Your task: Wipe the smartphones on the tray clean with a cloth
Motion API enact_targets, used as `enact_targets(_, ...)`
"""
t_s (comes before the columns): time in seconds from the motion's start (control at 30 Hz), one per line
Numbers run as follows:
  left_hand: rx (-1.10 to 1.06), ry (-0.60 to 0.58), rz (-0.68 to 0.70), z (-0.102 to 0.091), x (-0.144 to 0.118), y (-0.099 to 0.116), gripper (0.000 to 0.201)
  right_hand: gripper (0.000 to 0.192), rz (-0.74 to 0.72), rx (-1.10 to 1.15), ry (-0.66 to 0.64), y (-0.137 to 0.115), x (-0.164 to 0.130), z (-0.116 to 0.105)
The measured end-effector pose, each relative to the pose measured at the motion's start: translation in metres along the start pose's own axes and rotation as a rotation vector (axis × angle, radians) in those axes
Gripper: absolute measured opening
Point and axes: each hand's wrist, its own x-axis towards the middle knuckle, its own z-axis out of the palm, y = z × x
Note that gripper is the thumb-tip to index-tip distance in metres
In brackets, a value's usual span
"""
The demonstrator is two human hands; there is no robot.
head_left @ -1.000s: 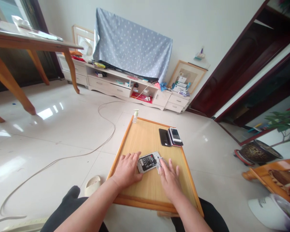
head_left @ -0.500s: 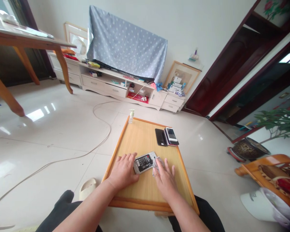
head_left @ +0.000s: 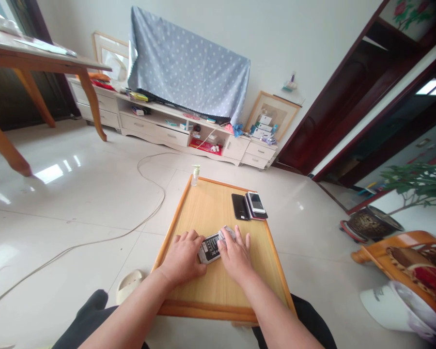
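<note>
An opened phone (head_left: 209,249) lies at a slant on the small wooden table (head_left: 207,211), its black battery with white print facing up. My left hand (head_left: 184,254) grips the phone's left end between thumb and fingers. Under the fingertips of my right hand (head_left: 237,254) is a crumpled greyish-white cloth (head_left: 228,231), pressed on the phone's right part and hiding it. Some of the right hand's other fingers stretch out past the cloth.
Beyond my hands, a black phone (head_left: 241,207) lies beside a stack of phones (head_left: 256,203) topped by a white one. A clear pump bottle (head_left: 195,175) stands at the table's far left corner. Raised edging (head_left: 214,309) borders the tabletop. A cable (head_left: 150,213) runs over the floor.
My right hand has moved left and inward over the phone with the cloth, covering more of its right end. My left hand still grips the left end. The view has shifted slightly.
</note>
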Motion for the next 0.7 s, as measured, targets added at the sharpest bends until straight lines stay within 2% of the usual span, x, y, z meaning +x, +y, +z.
enact_targets(0.13, 0.012, -0.015, -0.011, 0.001, 0.001, 0.0, 0.062, 0.051, 0.046, -0.007, -0.007, 0.014, 0.003, 0.002)
enact_targets(0.27, 0.009, -0.015, -0.022, 0.003, 0.001, -0.002, 0.063, 0.055, 0.078, -0.008, 0.002, 0.022, -0.027, 0.007)
enact_targets(0.37, -0.002, -0.009, -0.023, 0.004, 0.0, -0.004, 0.064, 0.056, 0.061, 0.027, 0.003, 0.012, -0.055, 0.009)
enact_targets(0.5, -0.012, -0.003, -0.016, 0.006, -0.004, -0.005, 0.062, 0.057, -0.103, 0.088, -0.04, -0.012, -0.079, 0.007)
enact_targets(0.6, -0.019, 0.022, -0.011, 0.008, -0.008, -0.006, 0.068, 0.056, -0.172, 0.099, -0.055, -0.013, -0.076, 0.005)
enact_targets(0.7, -0.028, 0.044, -0.012, 0.011, -0.01, -0.007, 0.074, 0.053, -0.051, 0.046, -0.009, 0.002, -0.057, 0.005)
